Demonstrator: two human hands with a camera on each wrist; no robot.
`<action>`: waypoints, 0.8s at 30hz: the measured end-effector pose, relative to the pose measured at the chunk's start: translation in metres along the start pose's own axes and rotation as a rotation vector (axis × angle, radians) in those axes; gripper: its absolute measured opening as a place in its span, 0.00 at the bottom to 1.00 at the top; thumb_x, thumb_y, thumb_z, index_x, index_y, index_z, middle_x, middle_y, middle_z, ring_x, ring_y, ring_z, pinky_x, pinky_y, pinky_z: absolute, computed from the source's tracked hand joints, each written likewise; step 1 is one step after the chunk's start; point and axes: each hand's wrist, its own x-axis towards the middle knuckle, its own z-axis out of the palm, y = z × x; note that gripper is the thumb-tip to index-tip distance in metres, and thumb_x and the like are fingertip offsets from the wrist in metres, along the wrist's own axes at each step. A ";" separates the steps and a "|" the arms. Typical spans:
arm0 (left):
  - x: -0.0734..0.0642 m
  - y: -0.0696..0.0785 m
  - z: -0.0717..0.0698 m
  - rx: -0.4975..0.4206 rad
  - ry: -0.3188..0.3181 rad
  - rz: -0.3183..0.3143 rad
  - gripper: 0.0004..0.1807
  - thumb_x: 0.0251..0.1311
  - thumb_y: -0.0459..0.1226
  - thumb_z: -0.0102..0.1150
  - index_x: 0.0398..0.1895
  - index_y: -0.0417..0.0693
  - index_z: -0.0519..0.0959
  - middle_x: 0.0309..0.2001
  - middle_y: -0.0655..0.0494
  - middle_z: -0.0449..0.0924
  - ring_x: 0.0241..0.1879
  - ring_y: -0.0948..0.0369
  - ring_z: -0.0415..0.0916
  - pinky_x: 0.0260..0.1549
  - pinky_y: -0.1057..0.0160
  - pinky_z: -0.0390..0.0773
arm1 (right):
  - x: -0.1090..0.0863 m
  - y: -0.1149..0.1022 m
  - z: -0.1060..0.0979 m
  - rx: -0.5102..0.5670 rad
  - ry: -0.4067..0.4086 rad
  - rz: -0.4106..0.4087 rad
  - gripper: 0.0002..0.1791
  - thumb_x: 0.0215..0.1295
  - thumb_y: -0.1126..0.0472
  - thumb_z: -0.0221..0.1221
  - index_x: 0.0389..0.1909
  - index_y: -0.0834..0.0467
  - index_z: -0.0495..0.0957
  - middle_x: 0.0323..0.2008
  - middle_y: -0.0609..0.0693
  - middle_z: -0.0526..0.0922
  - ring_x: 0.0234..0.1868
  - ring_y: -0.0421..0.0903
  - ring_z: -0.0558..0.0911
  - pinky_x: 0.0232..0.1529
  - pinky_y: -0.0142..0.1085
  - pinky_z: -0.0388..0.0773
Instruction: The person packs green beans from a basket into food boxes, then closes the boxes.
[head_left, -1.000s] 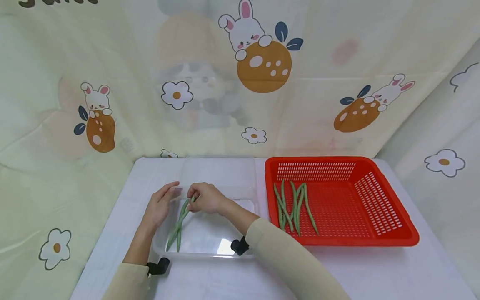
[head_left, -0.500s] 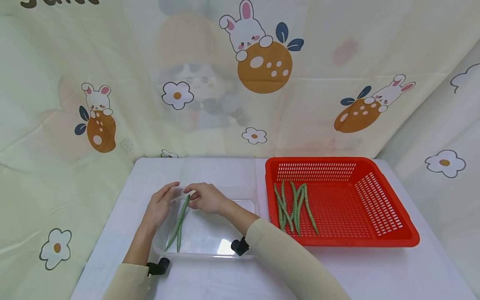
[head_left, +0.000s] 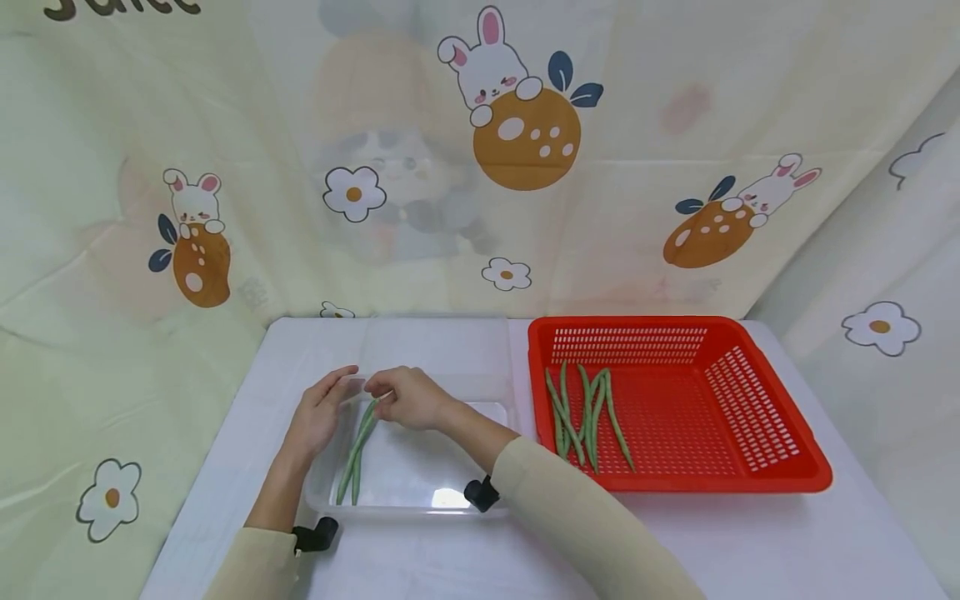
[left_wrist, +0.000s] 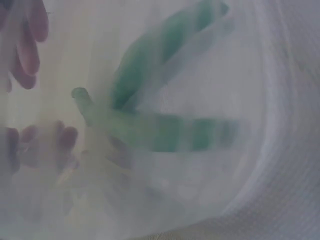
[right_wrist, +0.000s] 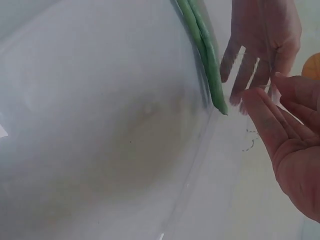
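In the head view, two green beans [head_left: 358,454] lie crossed along the left side of a clear plastic box [head_left: 427,511]. My left hand [head_left: 317,417] rests against the outside of the box's left wall, fingers straight; the right wrist view shows its fingers through the clear plastic. My right hand [head_left: 411,398] hovers over the box's back left part, near the beans' upper ends. In the right wrist view, a green bean's end [right_wrist: 217,102] lies apart from my right fingertips, which hold nothing. Through the cloudy wall, the left wrist view shows the green beans [left_wrist: 165,132] blurred.
To the right stands a red perforated basket [head_left: 720,483], with several green beans [head_left: 592,417] along its left side. Both containers stand on a white-covered table [head_left: 675,550]. A printed curtain [head_left: 420,250] hangs behind it.
My right hand has let go of a green bean, which has dropped against the other one in the box. My left hand stays at the wall.
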 end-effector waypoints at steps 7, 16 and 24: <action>0.001 0.001 -0.001 -0.004 -0.005 -0.008 0.27 0.84 0.50 0.39 0.76 0.49 0.69 0.73 0.42 0.72 0.75 0.43 0.66 0.74 0.37 0.61 | -0.006 -0.013 -0.007 -0.007 0.005 -0.019 0.20 0.70 0.71 0.64 0.61 0.62 0.80 0.62 0.61 0.84 0.53 0.46 0.89 0.46 0.28 0.84; -0.001 0.002 0.000 -0.032 -0.016 -0.018 0.27 0.83 0.51 0.39 0.76 0.49 0.68 0.69 0.40 0.77 0.74 0.43 0.69 0.75 0.38 0.62 | -0.019 -0.027 -0.031 -0.043 0.016 -0.052 0.20 0.72 0.68 0.63 0.62 0.61 0.79 0.62 0.57 0.84 0.55 0.46 0.89 0.47 0.30 0.84; -0.004 0.004 0.002 -0.033 -0.019 -0.044 0.27 0.83 0.52 0.39 0.76 0.52 0.68 0.70 0.42 0.76 0.74 0.44 0.68 0.75 0.38 0.61 | -0.032 -0.027 -0.061 -0.114 0.076 -0.061 0.20 0.72 0.64 0.64 0.63 0.59 0.79 0.63 0.54 0.84 0.58 0.47 0.87 0.56 0.36 0.84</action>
